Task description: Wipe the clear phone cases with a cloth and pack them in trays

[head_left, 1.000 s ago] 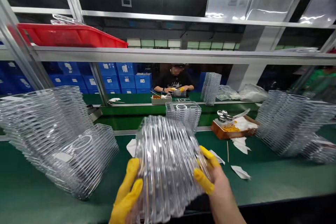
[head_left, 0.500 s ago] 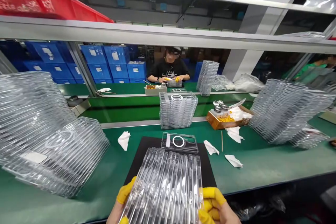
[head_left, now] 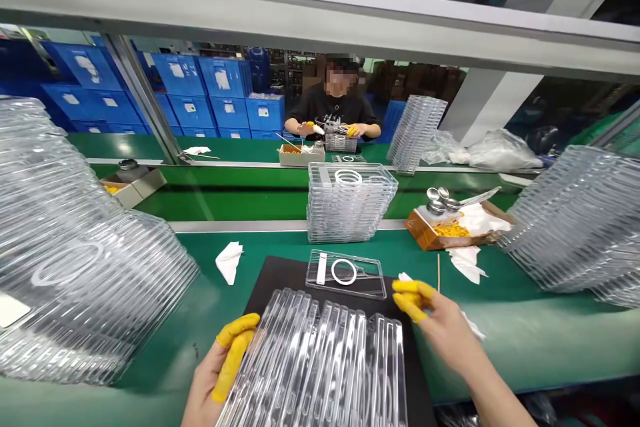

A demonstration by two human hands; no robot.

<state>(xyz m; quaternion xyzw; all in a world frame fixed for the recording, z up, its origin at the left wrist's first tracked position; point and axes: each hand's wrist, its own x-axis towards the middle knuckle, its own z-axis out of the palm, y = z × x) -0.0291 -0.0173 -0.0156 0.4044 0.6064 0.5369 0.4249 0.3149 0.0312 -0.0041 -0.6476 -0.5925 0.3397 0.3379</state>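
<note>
A row of clear plastic cases (head_left: 320, 367) stands on edge over the black mat (head_left: 273, 271), cut off by the bottom of the view. My left hand (head_left: 223, 363), in yellow finger cots, is closed against the row's left side. My right hand (head_left: 437, 320), also in yellow finger cots, is off the row, its fingers bent and slightly apart beside a white wipe (head_left: 404, 276) that they partly cover. One clear case (head_left: 370, 283) with a white ring lies flat at the mat's far edge.
A stack of clear cases (head_left: 345, 213) stands behind the mat. Tall stacks lean at left (head_left: 100, 267) and right (head_left: 575, 213). A small box (head_left: 425, 235) holds yellow finger cots and metal-capped bottles. Wipes (head_left: 230, 261) and a thin stick (head_left: 439, 272) lie around. A co-worker (head_left: 335, 110) sits opposite.
My right hand has let go of the row of cases and moved up and right to the wipe. My left hand stays at the row. The view has tilted down.
</note>
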